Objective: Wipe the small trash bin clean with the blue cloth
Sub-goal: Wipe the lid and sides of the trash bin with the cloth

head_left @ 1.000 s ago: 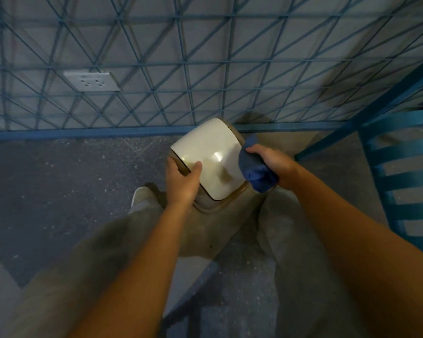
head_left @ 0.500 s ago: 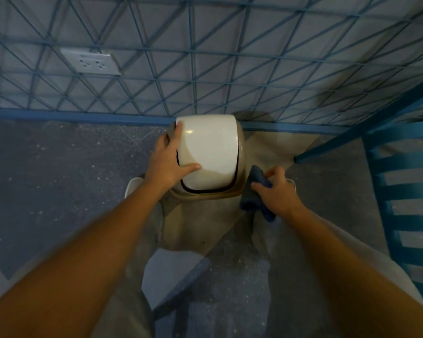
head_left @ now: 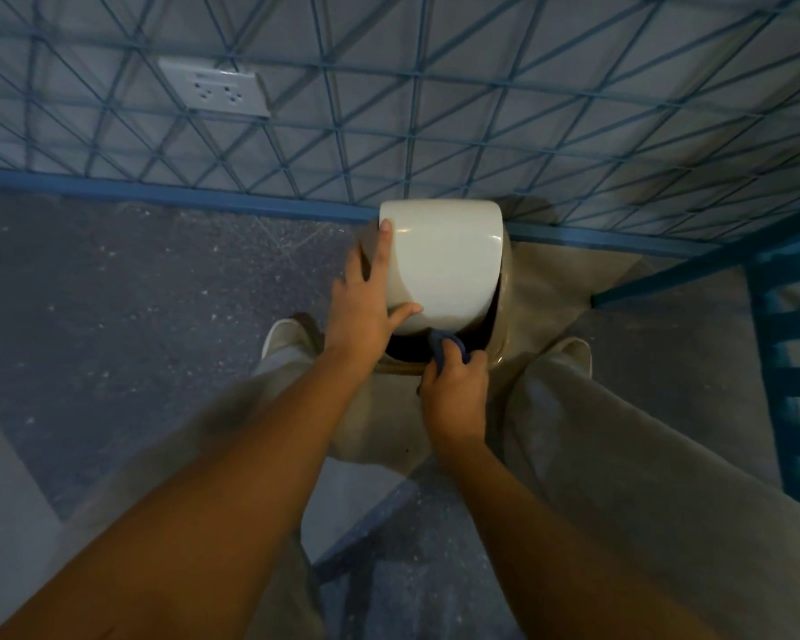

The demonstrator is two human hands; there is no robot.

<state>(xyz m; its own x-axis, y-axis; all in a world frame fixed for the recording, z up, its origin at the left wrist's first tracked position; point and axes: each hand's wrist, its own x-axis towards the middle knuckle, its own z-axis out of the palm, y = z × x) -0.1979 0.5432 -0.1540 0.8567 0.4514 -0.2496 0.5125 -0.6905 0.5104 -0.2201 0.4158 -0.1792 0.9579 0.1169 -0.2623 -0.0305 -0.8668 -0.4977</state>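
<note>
One right hand (head_left: pixel 453 390) curls round the one blue cloth (head_left: pixel 446 347), holding it at the near rim of the single small trash bin (head_left: pixel 505 293), which sits between two legs. One left hand (head_left: pixel 361 311), fingers spread wide, rests on the bin's white lid (head_left: pixel 449 265). Beyond the bin, one wall socket (head_left: pixel 213 87)

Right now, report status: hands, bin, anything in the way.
Left hand flat on the white lid, lid tipped open. Right hand grips the blue cloth at the front rim of the trash bin. Nothing blocking.
</note>
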